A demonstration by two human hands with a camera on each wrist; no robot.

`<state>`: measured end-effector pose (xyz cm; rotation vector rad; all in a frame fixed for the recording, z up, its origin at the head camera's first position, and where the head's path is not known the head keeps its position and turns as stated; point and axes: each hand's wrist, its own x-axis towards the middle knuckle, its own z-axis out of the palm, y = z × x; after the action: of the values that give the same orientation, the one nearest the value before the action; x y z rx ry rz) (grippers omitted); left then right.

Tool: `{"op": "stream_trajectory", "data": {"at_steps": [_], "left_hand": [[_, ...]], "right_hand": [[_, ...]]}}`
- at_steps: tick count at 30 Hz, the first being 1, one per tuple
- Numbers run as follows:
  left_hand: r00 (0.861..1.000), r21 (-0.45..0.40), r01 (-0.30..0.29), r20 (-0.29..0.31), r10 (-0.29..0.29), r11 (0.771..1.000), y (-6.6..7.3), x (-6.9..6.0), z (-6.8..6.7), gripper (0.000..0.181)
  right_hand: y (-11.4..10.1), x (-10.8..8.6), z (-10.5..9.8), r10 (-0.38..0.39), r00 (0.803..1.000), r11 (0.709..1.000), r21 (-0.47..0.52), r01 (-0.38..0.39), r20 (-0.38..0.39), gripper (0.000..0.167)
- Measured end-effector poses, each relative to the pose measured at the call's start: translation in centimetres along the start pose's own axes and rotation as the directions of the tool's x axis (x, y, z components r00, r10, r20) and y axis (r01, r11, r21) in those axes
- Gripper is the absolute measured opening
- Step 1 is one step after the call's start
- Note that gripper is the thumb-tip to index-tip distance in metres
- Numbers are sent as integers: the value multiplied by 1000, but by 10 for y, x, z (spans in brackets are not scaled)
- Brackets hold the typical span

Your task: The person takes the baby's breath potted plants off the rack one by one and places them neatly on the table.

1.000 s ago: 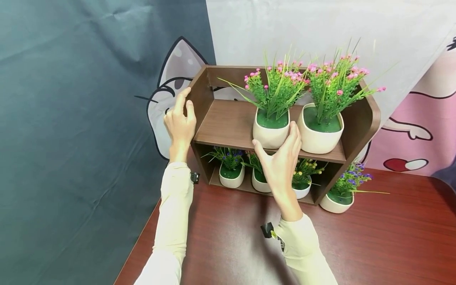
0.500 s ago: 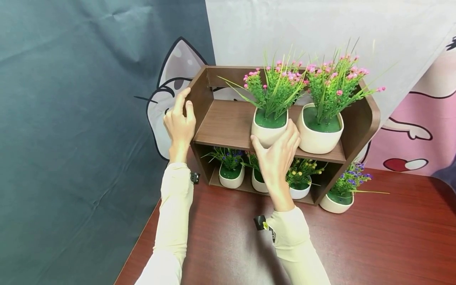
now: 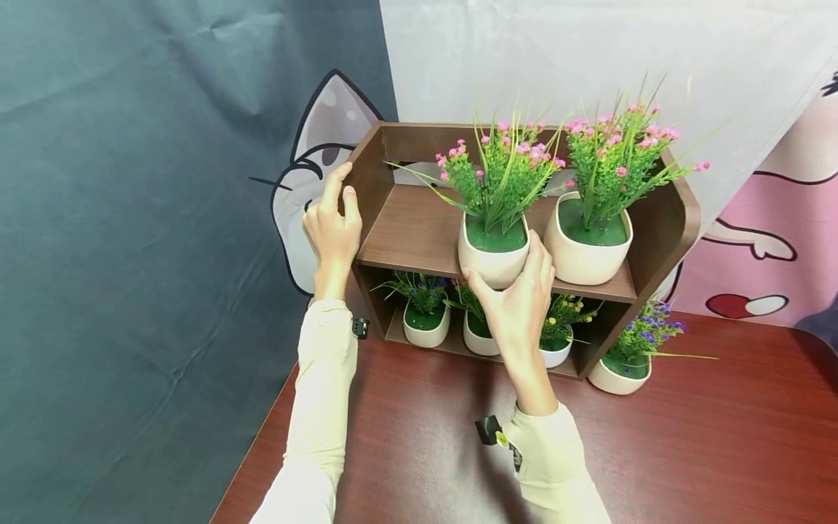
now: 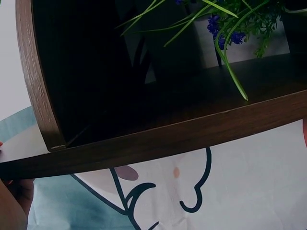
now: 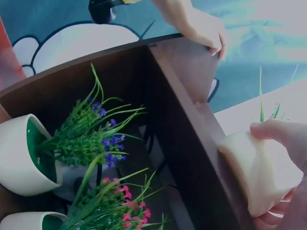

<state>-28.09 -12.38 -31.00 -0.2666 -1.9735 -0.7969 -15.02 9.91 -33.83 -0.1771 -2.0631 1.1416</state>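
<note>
- Right hand (image 3: 524, 309) clamped on the nearer pink-flower pot (image 3: 495, 225), thumb on the pot's left front, fingers along its right side
- That pot is at the front edge of the upper board (image 3: 409, 229), right of the board's middle, plant upright; can't tell if the base touches the board
- Left hand (image 3: 332, 229) well apart from the right, holding the left side panel (image 3: 372, 175) at its front edge, index up along it, thumb on the inner side
- Second pink-flower pot (image 3: 592, 229) on same board, just right of the held one, near the right side panel (image 3: 668, 218)
- Lower tier, left to right: blue-flower pot (image 3: 425, 320), red-flower pot (image 3: 479, 335) partly behind right hand, yellow-flower pot (image 3: 556, 346) also partly covered
- Purple-flower pot (image 3: 622, 367) on the reddish table (image 3: 406, 429), outside the unit, just beside its right side
- All pots pale, green discs inside the rims
- Left wrist view: shelf corner and lower-tier leaves; left fingers only partly seen at bottom left
- Cat drawing (image 3: 291, 233) on cloth behind left hand
- Pale sleeves on both arms, small black device at each cuff
</note>
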Motion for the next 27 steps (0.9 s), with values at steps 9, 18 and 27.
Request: {"op": "stream_trajectory", "data": {"at_steps": [9,18,27], "left_hand": [[1000,3,11,8,-11,1000,0,0,-1,35],[1000,7,11,8,-11,1000,2,0,-2,34],[1000,3,21,22,-22,1000,3,-1,-2,34]], "right_hand": [[-1,-10,-20,-56,997,998,-7,57,54,90],[0,-26,-40,-102,990,995,0,102,96,88],[3,-48,-53,-182,982,983,12,181,50,87]]}}
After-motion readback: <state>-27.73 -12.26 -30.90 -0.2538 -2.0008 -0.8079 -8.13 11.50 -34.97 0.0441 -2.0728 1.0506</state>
